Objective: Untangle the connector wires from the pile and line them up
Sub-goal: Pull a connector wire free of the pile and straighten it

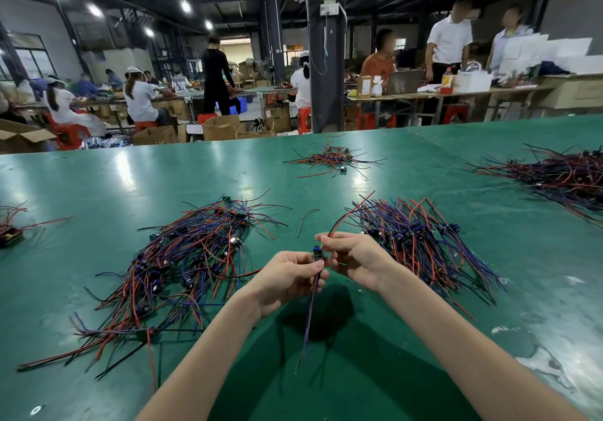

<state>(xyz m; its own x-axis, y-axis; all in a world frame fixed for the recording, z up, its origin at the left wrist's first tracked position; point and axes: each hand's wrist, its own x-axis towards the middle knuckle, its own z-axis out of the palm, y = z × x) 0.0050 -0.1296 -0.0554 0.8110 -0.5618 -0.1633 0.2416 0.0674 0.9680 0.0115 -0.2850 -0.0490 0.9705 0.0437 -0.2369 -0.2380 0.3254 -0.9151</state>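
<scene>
Fingers of the left hand (287, 278) and right hand (354, 260) pinch one connector wire (317, 254), whose loose red lead (345, 217) could snag the aligned bundle (424, 244) at two o'clock.

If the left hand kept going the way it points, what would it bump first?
Probably the right hand, just past the connector both hold; the left hand points straight at it. Depth is unclear.
</scene>
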